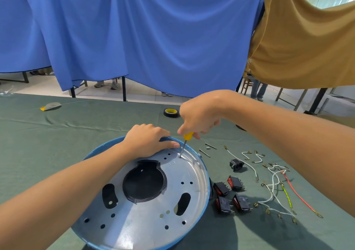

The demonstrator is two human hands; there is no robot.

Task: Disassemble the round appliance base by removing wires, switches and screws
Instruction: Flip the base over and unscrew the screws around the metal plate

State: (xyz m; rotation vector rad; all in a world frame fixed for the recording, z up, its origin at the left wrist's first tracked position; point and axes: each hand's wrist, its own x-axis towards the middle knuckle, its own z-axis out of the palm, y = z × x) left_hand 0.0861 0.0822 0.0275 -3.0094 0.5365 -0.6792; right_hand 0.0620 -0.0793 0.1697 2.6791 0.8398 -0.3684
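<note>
Our left hand (151,140) clamps the base (142,223) steady so our right hand (199,118), gripping the screwdriver (188,135), bears, apparently, on a screw (180,156).

Nothing legible appears anywhere. On the metal plate of the round appliance base (146,221), near its far rim, sits a small round stamped mark (172,163), too small to make out. Just right of the base, one of the black switches (241,201) shows a faint pale marking on its side, which is likewise unreadable.
</note>
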